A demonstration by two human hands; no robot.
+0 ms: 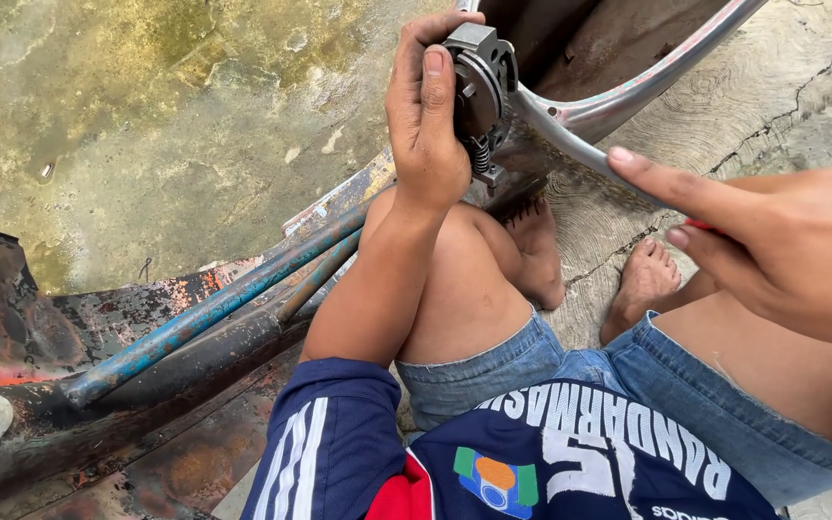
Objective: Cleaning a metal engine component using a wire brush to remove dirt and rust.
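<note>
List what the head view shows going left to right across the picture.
Rusted metal frame → blue pipe → left hand gripping a metal clutch part → bare feet → right hand with a small red thing.

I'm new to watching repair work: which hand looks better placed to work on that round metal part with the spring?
Probably the right hand: it is free apart from a small red thing, index finger pointing. The left hand already grips the metal part.
</note>
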